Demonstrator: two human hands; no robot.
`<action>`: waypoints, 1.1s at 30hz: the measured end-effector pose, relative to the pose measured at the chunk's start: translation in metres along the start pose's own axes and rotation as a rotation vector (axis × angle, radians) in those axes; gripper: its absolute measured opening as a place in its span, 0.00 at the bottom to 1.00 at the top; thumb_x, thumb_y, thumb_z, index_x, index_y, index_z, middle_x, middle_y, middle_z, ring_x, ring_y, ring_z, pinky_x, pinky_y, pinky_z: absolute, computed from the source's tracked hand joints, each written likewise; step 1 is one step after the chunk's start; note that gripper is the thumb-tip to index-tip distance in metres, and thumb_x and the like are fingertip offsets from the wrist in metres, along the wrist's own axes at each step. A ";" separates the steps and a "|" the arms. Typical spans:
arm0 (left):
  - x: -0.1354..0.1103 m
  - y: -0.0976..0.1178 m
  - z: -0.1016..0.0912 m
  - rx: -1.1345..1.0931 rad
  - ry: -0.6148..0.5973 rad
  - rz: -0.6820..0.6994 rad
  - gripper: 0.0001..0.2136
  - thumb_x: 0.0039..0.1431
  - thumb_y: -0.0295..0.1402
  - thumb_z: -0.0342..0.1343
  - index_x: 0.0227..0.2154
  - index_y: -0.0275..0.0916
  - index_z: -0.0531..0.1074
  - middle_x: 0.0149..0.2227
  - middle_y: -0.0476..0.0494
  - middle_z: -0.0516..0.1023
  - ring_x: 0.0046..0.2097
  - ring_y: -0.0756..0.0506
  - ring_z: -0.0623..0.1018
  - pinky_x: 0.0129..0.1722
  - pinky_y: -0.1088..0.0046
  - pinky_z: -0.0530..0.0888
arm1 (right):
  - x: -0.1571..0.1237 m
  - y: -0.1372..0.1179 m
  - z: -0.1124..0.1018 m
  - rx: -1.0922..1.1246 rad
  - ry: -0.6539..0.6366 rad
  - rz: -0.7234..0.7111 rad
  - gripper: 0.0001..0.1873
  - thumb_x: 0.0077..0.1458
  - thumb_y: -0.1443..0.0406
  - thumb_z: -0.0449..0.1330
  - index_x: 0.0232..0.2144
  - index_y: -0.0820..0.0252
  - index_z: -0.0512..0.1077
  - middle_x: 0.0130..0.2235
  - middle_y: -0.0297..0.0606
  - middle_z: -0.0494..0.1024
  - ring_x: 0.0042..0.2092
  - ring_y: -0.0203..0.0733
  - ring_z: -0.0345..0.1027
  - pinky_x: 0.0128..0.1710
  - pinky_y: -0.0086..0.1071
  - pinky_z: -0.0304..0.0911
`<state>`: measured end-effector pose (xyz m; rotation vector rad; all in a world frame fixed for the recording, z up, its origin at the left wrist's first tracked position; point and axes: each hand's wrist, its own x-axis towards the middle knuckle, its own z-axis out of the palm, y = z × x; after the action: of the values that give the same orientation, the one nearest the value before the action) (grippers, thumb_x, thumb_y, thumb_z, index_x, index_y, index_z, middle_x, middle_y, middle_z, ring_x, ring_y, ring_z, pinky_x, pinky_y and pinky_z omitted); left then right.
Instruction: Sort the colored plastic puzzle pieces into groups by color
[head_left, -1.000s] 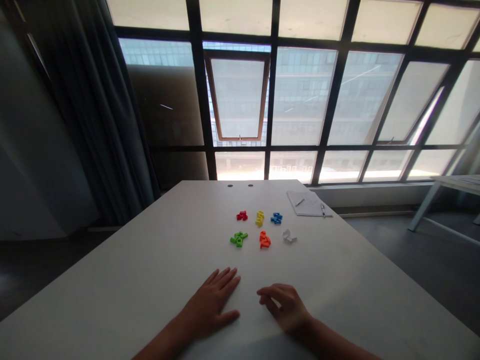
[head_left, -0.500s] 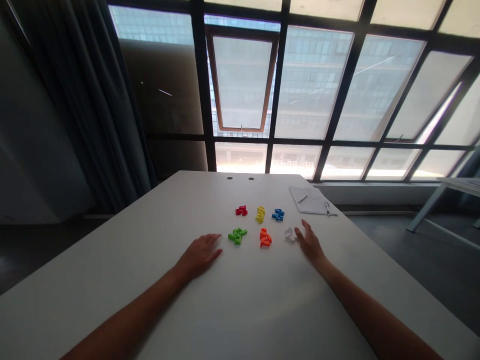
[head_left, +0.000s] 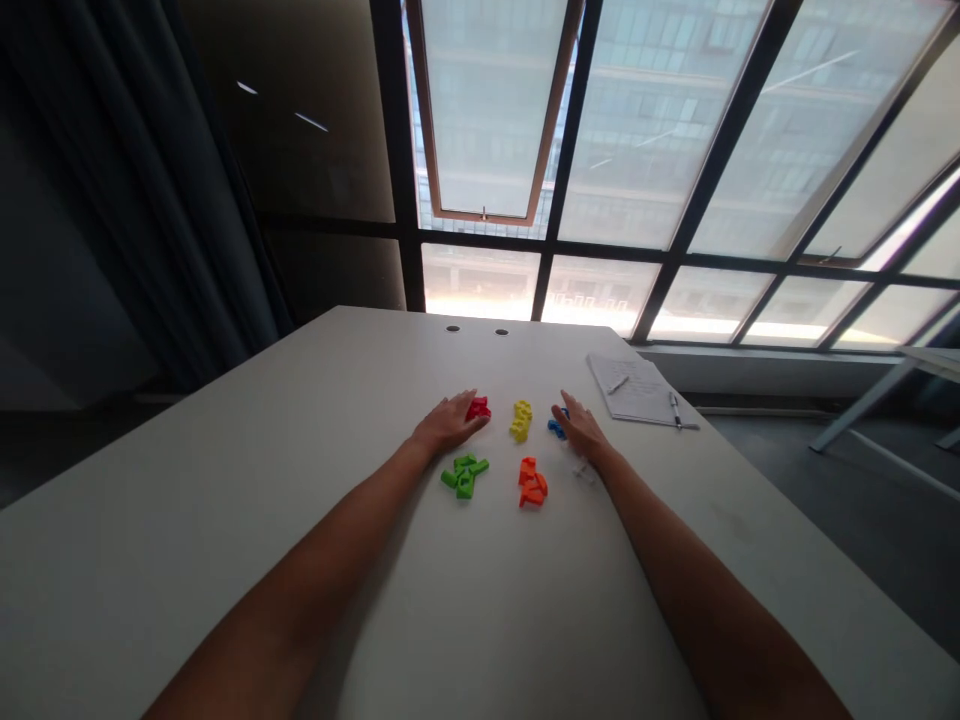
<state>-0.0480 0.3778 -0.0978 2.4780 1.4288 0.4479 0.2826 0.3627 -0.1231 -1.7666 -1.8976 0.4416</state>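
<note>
The left hand [head_left: 445, 421] is bracketing red pieces [head_left: 479, 407] between parted digits. The right hand [head_left: 583, 430], fingers likewise spread, is partly hiding blue pieces [head_left: 555, 427].

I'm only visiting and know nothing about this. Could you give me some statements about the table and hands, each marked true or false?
1. The left hand is nearest to the red pieces. True.
2. The yellow pieces lie between the red pieces and the blue pieces. True.
3. The right hand is nearest to the green pieces. False: it is right by the blue pieces.
4. The right arm partly hides the white pieces. True.
5. One hand holds the orange pieces. False: they lie on the table, apart from both hands.
</note>
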 end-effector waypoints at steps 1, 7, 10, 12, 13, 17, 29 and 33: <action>0.011 0.004 0.000 -0.029 -0.025 0.016 0.42 0.66 0.61 0.38 0.71 0.32 0.48 0.72 0.31 0.52 0.72 0.35 0.55 0.70 0.53 0.47 | 0.008 -0.004 0.002 -0.015 -0.039 -0.019 0.50 0.64 0.36 0.37 0.72 0.66 0.46 0.72 0.54 0.48 0.73 0.61 0.37 0.70 0.57 0.32; 0.056 0.044 0.019 -0.152 -0.165 0.105 0.40 0.66 0.62 0.36 0.70 0.38 0.55 0.71 0.35 0.57 0.71 0.35 0.56 0.69 0.51 0.46 | 0.032 -0.028 0.017 -0.007 -0.170 -0.146 0.40 0.67 0.39 0.38 0.69 0.54 0.58 0.70 0.40 0.58 0.72 0.57 0.43 0.70 0.56 0.30; 0.057 0.057 0.027 -0.195 -0.182 0.153 0.35 0.66 0.62 0.36 0.67 0.46 0.60 0.69 0.42 0.63 0.70 0.37 0.59 0.70 0.52 0.44 | 0.026 -0.031 0.018 0.014 -0.214 -0.193 0.35 0.68 0.41 0.38 0.64 0.48 0.66 0.67 0.35 0.65 0.71 0.53 0.46 0.71 0.53 0.32; 0.051 0.057 0.023 -0.226 -0.203 0.161 0.35 0.66 0.62 0.35 0.64 0.47 0.65 0.65 0.43 0.68 0.66 0.39 0.65 0.69 0.56 0.48 | 0.016 -0.032 0.016 0.034 -0.233 -0.211 0.34 0.69 0.43 0.38 0.62 0.48 0.68 0.65 0.35 0.68 0.71 0.50 0.47 0.71 0.51 0.33; 0.046 0.054 0.019 -0.239 -0.218 0.152 0.36 0.66 0.63 0.34 0.62 0.45 0.68 0.63 0.42 0.71 0.63 0.39 0.69 0.69 0.58 0.52 | 0.011 -0.033 0.014 0.045 -0.242 -0.216 0.34 0.69 0.43 0.38 0.62 0.49 0.69 0.65 0.36 0.68 0.71 0.49 0.48 0.71 0.50 0.34; 0.015 0.044 -0.007 -0.269 -0.264 0.098 0.43 0.64 0.65 0.29 0.56 0.37 0.75 0.56 0.34 0.77 0.54 0.37 0.77 0.59 0.59 0.69 | -0.016 -0.045 0.006 0.070 -0.276 -0.239 0.36 0.69 0.44 0.36 0.59 0.52 0.72 0.63 0.39 0.71 0.71 0.49 0.49 0.71 0.50 0.37; -0.122 0.005 -0.025 -0.313 -0.118 0.181 0.42 0.61 0.63 0.49 0.71 0.42 0.54 0.70 0.35 0.60 0.66 0.34 0.65 0.65 0.53 0.64 | -0.127 -0.028 -0.023 0.396 -0.203 -0.222 0.40 0.62 0.36 0.47 0.68 0.49 0.60 0.69 0.42 0.61 0.68 0.55 0.55 0.67 0.54 0.48; -0.122 0.013 -0.010 -0.108 -0.033 0.259 0.53 0.48 0.64 0.62 0.71 0.38 0.53 0.69 0.29 0.60 0.68 0.30 0.62 0.68 0.48 0.57 | -0.121 -0.046 0.001 0.138 -0.098 -0.256 0.44 0.62 0.36 0.46 0.68 0.56 0.60 0.68 0.46 0.61 0.69 0.55 0.52 0.70 0.54 0.40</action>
<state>-0.0991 0.2657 -0.1009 2.5772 1.0454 0.5159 0.2478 0.2386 -0.1154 -1.4147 -2.0733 0.5580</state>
